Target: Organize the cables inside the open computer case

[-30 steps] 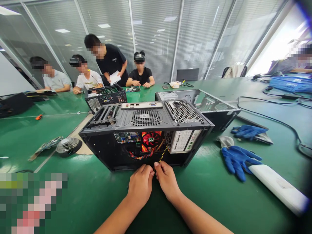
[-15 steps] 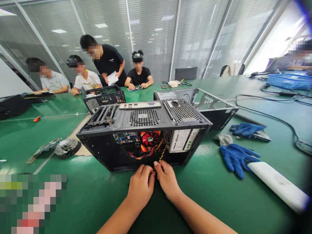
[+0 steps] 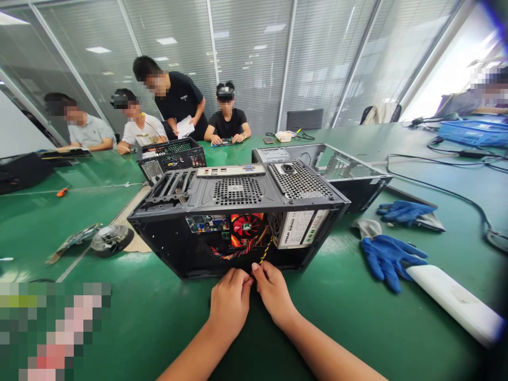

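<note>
Case (image 3: 238,198): one, black, open-sided, on the green tabletop (image 3: 130,328) at the centre of the frame; vented panel uppermost, open side toward the hands.

Fan (image 3: 244,227): red and orange, inside the case, near the middle of the opening.

Board (image 3: 204,223): partly visible, left of the fan.

Power supply (image 3: 301,229): white label, at the right of the opening.

Cable (image 3: 265,250): yellow and black, running from beside the power supply down to the fingertips, lower centre.

Right hand (image 3: 275,299): bare, thumb and fingers closed in a pinch on the cable, just in front of the case.

Left hand (image 3: 230,299): bare, fingers curled shut, tips beside those of the right; what they grip is mostly hidden.

Second case (image 3: 357,193): open, behind the first, right of centre. Third case (image 3: 153,169): smaller in view, behind, left of centre.

Gloves (image 3: 387,256): blue with grey cuffs, two, right of the frame; a white bar (image 3: 456,301) lies just beside the nearer one, lower right.

Round part (image 3: 109,238): silver and black, at left, near cardboard (image 3: 137,241).

Basket (image 3: 472,133): blue, upper right, dark cords (image 3: 448,186) near it.

People (image 3: 178,98): four across the tabletop, upper left to upper centre, one standing with paper (image 3: 184,127); another partly visible at the upper right edge.
</note>
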A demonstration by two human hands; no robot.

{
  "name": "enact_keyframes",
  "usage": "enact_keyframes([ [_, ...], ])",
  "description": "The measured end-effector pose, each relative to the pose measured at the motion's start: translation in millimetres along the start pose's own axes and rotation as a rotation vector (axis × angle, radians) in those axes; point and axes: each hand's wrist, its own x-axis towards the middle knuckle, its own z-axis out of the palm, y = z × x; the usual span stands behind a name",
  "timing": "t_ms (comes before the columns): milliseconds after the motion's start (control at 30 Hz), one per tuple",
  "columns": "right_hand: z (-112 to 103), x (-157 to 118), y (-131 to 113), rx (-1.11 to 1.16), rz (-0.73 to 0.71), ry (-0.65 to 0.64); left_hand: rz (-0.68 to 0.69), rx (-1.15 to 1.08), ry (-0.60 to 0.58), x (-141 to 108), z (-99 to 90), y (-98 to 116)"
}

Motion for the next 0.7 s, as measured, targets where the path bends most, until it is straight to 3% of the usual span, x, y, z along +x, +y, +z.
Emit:
enact_keyframes([
  [233, 0.3, 0.2, 3.1, 0.005, -0.006, 0.009, -0.010, 0.017, -0.011, -0.9, 0.2, -0.2],
  [500, -0.2, 1.7, 5.0, -0.022, -0.022, 0.023, 0.093, 0.010, 0.067, -1.7, -0.8, 1.0],
  [700, -0.6, 0.7, 4.8, -0.039, -0.027, 0.020, 0.099, 0.038, 0.067, -0.9, -1.3, 1.4],
])
